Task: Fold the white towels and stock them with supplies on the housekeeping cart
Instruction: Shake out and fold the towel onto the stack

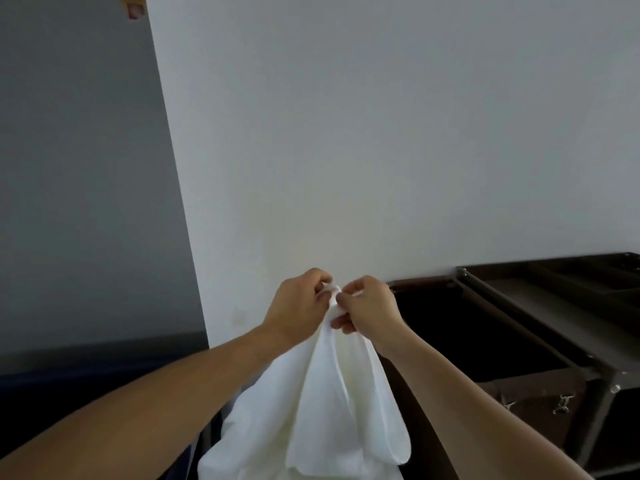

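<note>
Closest to me, both bare forearms come in from the bottom edge and meet in the middle. Between them hangs the white towel [329, 410] - bunched, in loose vertical folds, its lower end running out of frame at the bottom. Left hand [298, 306] and right hand [370, 306] are together at the towel's top, fingers curled, each pinching the gathered upper edge; the fingertips of the two hands nearly touch. The towel is held in the air, resting on nothing I can see. Just right of the right forearm stands the housekeeping cart [604, 379], with a dark metal frame. Its near part is a deep dark bag compartment [467, 330] with brown fabric and metal clips [561, 405] on the front; I can't tell what's inside. Behind that is the cart's top tray [554, 299], with a greyish floor and divided slots at the far edge. Low left there's a dark blue surface [86, 379] - can't identify it. Behind everything is a white wall [381, 133], with a grey wall [69, 168] to its left and a yellow-red tag [133, 5] at the top.
</note>
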The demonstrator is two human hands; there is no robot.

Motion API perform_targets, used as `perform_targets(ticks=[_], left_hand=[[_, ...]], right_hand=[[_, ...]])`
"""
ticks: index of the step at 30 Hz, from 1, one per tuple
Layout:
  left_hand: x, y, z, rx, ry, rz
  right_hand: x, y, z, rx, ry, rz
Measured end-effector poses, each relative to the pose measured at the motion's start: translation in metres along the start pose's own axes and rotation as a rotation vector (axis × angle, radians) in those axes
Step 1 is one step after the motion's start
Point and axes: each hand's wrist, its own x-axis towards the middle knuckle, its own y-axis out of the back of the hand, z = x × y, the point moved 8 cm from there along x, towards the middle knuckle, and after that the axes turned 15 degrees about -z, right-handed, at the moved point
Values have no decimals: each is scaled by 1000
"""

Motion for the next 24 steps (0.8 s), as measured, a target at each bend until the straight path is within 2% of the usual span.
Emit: perform_targets(ticks=[5, 8, 13, 16, 22, 24], left_hand=[[-13, -2, -9, -123, 61, 53], [-17, -3, -15, -185, 81, 66], [-16, -9, -15, -252, 62, -9], [-23, -20, -12, -228, 6, -81], [-20, -21, -34, -263, 72, -151], [-17, -19, -37, -267, 87, -145]], right_hand=[[7, -9, -6, 93, -2, -35], [8, -13, -5, 69, -1, -63], [10, -18, -6, 95, -62, -159], [6, -18, -12, -36, -43, -198], [-5, -19, -10, -299, 49, -304], [-6, -18, -6, -314, 88, -305]])
